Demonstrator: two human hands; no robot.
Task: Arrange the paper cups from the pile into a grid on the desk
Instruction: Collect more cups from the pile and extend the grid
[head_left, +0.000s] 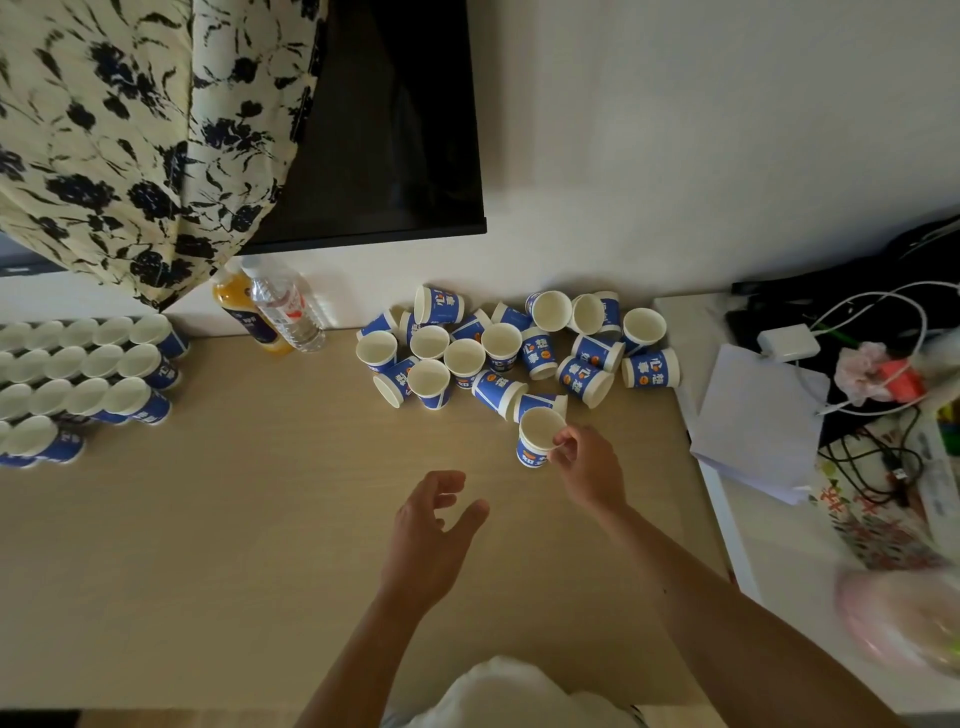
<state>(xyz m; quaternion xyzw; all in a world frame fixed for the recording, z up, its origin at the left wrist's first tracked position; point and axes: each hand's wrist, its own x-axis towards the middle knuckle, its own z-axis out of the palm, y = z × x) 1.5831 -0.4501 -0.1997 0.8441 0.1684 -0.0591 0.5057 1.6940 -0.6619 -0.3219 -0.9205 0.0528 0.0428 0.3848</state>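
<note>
Pinching: right grip holds a paper cup by its rim, upright.
Left grip: fingers loose, empty, near the right.
Pile: just beyond the held cup.
Grid: well left of both grips.

grid of cups runs off the left edge, count unclear | my right hand hides part of the cup it pinches | pink object at lower right, blurred and cropped, cannot name it
</note>
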